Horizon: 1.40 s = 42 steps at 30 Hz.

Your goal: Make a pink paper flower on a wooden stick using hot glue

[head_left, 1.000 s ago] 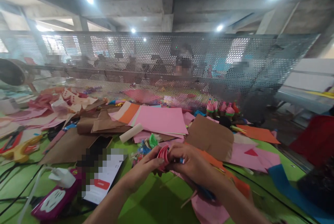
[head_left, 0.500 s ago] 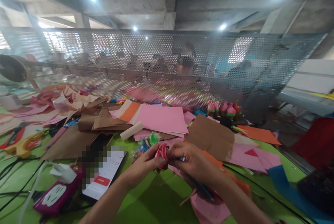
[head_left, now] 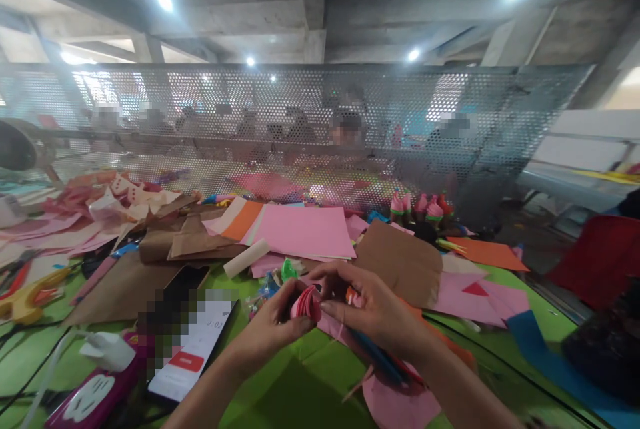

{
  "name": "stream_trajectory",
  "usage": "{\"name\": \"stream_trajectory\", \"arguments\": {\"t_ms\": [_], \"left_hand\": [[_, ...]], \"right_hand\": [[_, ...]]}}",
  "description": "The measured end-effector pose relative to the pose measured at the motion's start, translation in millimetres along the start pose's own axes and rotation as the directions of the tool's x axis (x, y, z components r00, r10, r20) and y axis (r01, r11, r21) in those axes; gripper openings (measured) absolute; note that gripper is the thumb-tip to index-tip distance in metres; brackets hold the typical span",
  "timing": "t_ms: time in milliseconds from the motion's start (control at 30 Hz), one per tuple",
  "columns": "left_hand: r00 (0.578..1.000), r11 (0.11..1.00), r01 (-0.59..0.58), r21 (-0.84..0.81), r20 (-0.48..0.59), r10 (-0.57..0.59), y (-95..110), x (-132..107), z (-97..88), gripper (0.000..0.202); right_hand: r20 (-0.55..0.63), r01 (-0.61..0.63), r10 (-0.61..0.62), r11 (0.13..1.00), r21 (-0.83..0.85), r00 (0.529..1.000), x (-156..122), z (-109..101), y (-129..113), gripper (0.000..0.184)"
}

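Note:
Above the table's middle, my left hand (head_left: 273,322) is closed around a small curved pink and red layered piece (head_left: 306,303), apparently paper or foam. Thumb and fingers press it from both sides, its thin layers facing me. My right hand (head_left: 363,299) has its thumb and forefinger bent together at the piece's right edge. Just beneath the right hand lies a long dark blue thing (head_left: 383,357), partly covered by the wrist. A pink sheet (head_left: 400,402) lies under the right forearm. Small blue and green scraps (head_left: 287,270) are behind my left hand.
Pink sheets (head_left: 305,232) and brown paper (head_left: 400,262) cover the table beyond my hands. To the left lie a phone (head_left: 195,349), a purple power strip (head_left: 90,395) with a white plug, and yellow-handled scissors (head_left: 30,302). A perforated metal screen (head_left: 240,162) stands behind, with people beyond it.
The layered piece has turned in my left hand, so more of its layer edges show. My right fingers have shifted along its edge. The camera view has moved slightly to the right.

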<state>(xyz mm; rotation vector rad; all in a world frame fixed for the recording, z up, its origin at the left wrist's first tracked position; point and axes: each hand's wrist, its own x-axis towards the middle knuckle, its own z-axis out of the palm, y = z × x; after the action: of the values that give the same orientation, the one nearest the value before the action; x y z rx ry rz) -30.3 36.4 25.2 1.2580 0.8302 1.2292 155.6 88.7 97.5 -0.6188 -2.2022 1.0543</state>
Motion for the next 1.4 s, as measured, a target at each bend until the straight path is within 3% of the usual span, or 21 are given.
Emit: {"name": "stream_trajectory", "arguments": {"t_ms": [67,200,333,567,833,1000,1133,1233,1400], "left_hand": [[1.000,1.000,0.005,0.011,0.009,-0.005,-3,0,0.4,0.036],[1.000,0.996,0.008,0.092,-0.026,-0.005,-1,-1,3.9,0.036],[1.000,0.982,-0.013,0.189,-0.013,0.016,7,-3,8.8,0.028],[0.998,0.976,-0.061,0.210,0.008,0.060,12,-2,11.0,0.024],[0.999,0.984,-0.030,0.178,-0.009,0.032,8,-1,9.8,0.024],[0.992,0.994,0.018,0.106,-0.128,-0.005,-2,1,1.7,0.034],[0.980,0.991,0.030,0.129,-0.200,-0.004,-2,1,-1.1,0.038],[0.977,0.992,0.047,0.114,-0.211,-0.022,-1,2,-0.7,0.037],[0.980,0.994,0.035,0.107,-0.198,-0.013,-3,2,-1.6,0.037]], "right_hand": [[0.000,0.053,-0.054,0.997,-0.048,0.999,-1,1,-3,0.042],[0.002,0.146,-0.148,0.973,-0.180,0.989,-2,5,-2,0.015],[-0.084,0.126,-0.153,0.956,-0.266,0.985,-1,10,5,0.004],[-0.159,0.121,-0.173,0.948,-0.293,0.972,-1,14,5,0.008],[-0.201,0.066,-0.120,0.964,-0.258,0.972,0,16,7,0.010],[-0.253,0.049,-0.096,0.981,-0.188,0.963,2,14,9,0.022],[-0.141,0.033,-0.066,0.975,-0.221,0.988,3,17,11,0.006],[-0.074,0.042,-0.062,0.966,-0.253,0.995,4,22,15,0.011],[-0.105,0.092,-0.119,0.968,-0.235,0.987,3,27,22,0.020]]}}
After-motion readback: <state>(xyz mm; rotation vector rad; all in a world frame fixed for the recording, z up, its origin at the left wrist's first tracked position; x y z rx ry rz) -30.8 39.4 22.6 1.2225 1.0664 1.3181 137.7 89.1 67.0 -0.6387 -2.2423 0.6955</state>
